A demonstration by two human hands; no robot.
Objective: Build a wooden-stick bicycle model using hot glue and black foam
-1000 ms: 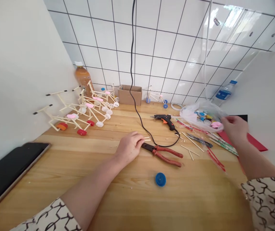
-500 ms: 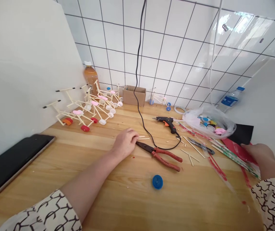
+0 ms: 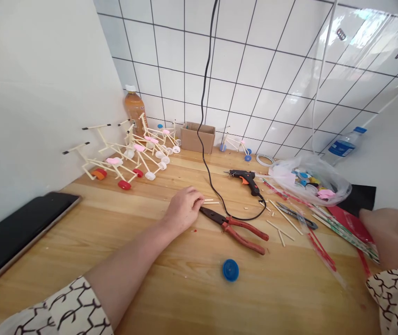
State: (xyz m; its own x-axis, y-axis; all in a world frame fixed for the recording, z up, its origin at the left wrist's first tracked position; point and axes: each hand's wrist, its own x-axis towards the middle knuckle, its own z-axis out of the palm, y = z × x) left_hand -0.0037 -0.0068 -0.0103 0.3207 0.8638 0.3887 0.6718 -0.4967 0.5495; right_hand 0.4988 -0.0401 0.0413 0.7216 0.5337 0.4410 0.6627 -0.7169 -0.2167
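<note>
No readable text; blue bottle label (image 3: 340, 148) illegible

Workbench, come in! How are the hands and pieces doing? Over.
Left hand at thin sticks, grip unclear. Right hand by red sheet. Pliers close beside left hand; blue cap nearer camera.

A head-worn camera looks forward and down across a wooden worktop (image 3: 171, 298) toward a tiled wall (image 3: 255, 65), whose long lines slope down to the right. Seen from just above the wearer's own forearms, the left hand (image 3: 184, 205) sits near mid-frame and the right hand (image 3: 387, 224) close to the right edge. Patterned sleeves (image 3: 69, 311), cut off by the frame, are nearest the lens; a cardboard box (image 3: 198, 139) by the wall stands far back. The wide field reaches from a flat black device (image 3: 21, 235) at left to a water bottle (image 3: 345, 144) toward the right.
</note>
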